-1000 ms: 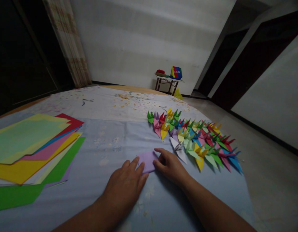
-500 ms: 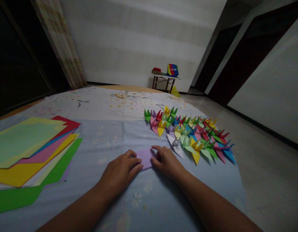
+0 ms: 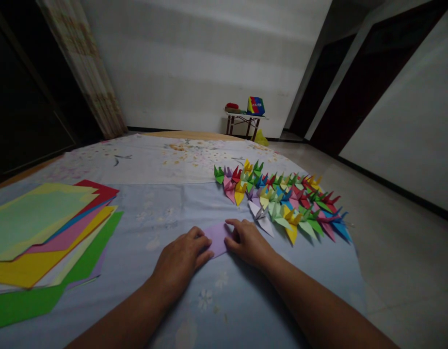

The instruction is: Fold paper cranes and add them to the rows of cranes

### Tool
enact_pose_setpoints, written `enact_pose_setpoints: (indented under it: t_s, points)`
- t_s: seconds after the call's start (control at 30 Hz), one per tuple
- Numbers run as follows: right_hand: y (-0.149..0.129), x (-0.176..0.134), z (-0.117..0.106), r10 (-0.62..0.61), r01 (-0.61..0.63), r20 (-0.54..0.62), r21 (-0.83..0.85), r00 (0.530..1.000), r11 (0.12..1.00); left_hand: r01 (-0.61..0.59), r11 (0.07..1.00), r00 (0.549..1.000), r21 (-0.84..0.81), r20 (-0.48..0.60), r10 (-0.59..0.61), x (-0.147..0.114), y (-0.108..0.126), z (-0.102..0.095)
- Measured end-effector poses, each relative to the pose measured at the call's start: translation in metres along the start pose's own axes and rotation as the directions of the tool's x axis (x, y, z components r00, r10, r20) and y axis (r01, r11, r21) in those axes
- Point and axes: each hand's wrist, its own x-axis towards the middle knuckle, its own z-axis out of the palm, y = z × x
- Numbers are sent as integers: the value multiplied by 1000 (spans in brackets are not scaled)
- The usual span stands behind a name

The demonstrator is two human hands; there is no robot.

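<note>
A small folded piece of purple paper (image 3: 218, 238) lies on the tablecloth between my two hands. My left hand (image 3: 185, 254) has its thumb and curled fingers on the paper's left edge. On the opposite edge, my right hand (image 3: 250, 242) holds the paper between a bent index finger and thumb. Parts of both edges are hidden under the fingertips. Just beyond my right hand sits a white paper crane (image 3: 261, 218), at the near side of a group of colourful paper cranes (image 3: 278, 194).
Loose sheets of coloured paper (image 3: 45, 218) lie in a fanned stack at the left. A pale blue flowered tablecloth (image 3: 147, 213) covers the round table. By the far wall stands a small table (image 3: 242, 117) with a colourful bag (image 3: 255, 105) on it.
The camera view has turned and shifted slightly. Both hands stay at the edges of the purple paper, with hardly any movement of their own.
</note>
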Motion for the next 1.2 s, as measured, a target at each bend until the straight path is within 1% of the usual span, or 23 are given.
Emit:
enact_pose_setpoints:
  t_s: [0.07,0.23,0.37,0.53,0.73,0.83,0.93,0.97,1.07,1.13,1.2]
  points:
    - [0,-1,1,-6,5,-11,-29,1000,1000,-3,1000,1000,3,-2,3,0,0,1]
    - [-4,-4,6,-58,43,-113,-135,992,990,-15,1000,1000,6,-24,15,-1,0,1]
    - [-13,-8,11,-86,68,-101,-163,991,984,-19,1000,999,18,-31,19,-2,2,0]
    - [-12,-10,7,-18,4,-80,-178,997,984,-6,1000,1000,25,-10,6,-1,2,1]
    - [12,-13,-5,74,-91,-102,-181,992,979,-10,1000,1000,23,-2,10,0,1,-1]
    - [15,-14,-9,18,-36,-126,-142,992,989,-21,1000,1000,9,1,21,1,0,-2]
    - [4,-14,-5,-64,49,-173,-91,983,995,-42,999,999,-11,-11,42,1,-3,-1]
    - [-2,-14,-2,-78,66,-171,-79,982,995,-49,999,999,-15,-14,49,0,-3,0]
    - [-17,-12,7,-88,80,-84,-94,993,992,-50,999,999,-11,-17,50,0,-4,1]
    - [-20,-11,10,-54,49,-38,-110,998,993,-41,999,999,-7,-14,41,0,-4,1]
    - [-17,-10,9,-12,10,-12,-114,1000,993,-29,999,1000,-16,0,29,1,-5,1]
